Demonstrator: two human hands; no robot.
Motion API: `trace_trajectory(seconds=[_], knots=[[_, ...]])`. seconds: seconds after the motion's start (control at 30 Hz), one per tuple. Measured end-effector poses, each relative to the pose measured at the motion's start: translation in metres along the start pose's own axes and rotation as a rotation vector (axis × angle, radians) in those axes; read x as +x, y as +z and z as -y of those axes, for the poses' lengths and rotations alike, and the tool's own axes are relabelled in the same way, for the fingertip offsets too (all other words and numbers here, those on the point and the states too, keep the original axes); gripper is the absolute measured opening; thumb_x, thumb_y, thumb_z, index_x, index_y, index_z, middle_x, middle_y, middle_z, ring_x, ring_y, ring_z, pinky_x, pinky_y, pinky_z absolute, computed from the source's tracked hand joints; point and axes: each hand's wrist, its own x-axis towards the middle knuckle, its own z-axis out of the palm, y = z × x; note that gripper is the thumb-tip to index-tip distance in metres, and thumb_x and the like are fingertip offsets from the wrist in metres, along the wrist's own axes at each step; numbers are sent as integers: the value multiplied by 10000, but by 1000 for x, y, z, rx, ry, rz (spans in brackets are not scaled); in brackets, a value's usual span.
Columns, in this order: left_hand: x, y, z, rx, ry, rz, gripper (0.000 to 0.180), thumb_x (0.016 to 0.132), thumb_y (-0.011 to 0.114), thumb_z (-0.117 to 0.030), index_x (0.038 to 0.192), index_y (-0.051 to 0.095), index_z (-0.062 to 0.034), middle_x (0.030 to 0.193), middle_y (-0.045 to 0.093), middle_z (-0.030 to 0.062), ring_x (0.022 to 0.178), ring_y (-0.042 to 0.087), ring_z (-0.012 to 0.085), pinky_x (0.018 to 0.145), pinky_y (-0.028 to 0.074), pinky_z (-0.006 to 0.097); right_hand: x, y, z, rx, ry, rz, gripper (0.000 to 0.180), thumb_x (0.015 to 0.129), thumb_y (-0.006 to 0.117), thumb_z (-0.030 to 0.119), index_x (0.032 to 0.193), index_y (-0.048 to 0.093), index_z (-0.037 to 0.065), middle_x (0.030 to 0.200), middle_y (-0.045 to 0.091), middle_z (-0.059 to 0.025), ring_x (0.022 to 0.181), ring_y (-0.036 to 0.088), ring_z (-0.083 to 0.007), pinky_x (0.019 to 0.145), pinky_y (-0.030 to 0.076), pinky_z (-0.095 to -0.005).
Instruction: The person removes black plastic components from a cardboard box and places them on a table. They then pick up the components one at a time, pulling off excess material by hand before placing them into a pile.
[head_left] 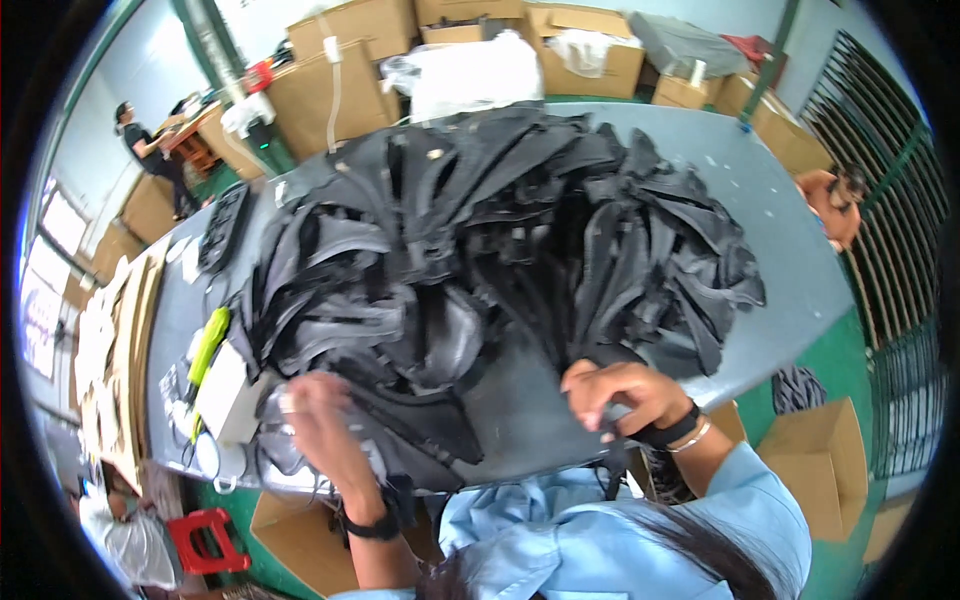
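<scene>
A large heap of black padded fabric pieces with straps spreads over the grey table in front of me. My left hand is at the near left of the table, above a black fabric piece; motion smears its fingers. Closer to the table's near edge on the right, my right hand is closed, thumb and fingers together. A black strap hangs down from its grip. Where the strap's upper end leads is hidden by the hand.
On the table's left stand a white box, a yellow-green tool, a white mug and a black power strip. Open cardboard boxes sit below the near edge. A red stool stands lower left; other people are farther off.
</scene>
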Motion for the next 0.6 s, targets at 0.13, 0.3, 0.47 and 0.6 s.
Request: trace_trajectory(seconds=[0.13, 0.3, 0.47, 0.6], knots=[[-60, 73, -7, -211, -377, 718, 306, 927, 564, -221, 1074, 534, 45, 948, 615, 100, 885, 621, 162, 659, 515, 263, 21, 15, -5, 15, -86, 166, 261, 761, 715, 221, 909, 597, 40, 879, 624, -61, 845, 573, -255, 926, 295, -401], [-68, 126, -8, 83, -364, 914, 259, 877, 583, -87, 1097, 527, 37, 951, 585, 67, 878, 577, 163, 735, 483, 272, 14, 23, 4, -108, -57, 224, 210, 779, 693, 185, 902, 597, 45, 833, 600, -73, 814, 574, -263, 909, 321, -425], [-74, 114, -24, -266, -687, 800, 242, 863, 544, -29, 1103, 530, -8, 984, 584, 61, 898, 589, 184, 720, 512, 310, -12, 8, 14, 23, -160, 46, 184, 725, 714, 152, 807, 576, 62, 784, 585, -39, 763, 567, -234, 899, 337, -435], [-85, 111, -31, -446, -760, 662, 259, 873, 481, -3, 1129, 510, -28, 1037, 576, 88, 901, 593, 208, 647, 551, 379, -18, 17, 0, 280, -294, -152, 210, 718, 710, 188, 741, 532, 80, 718, 545, -31, 691, 508, -206, 840, 345, -417]])
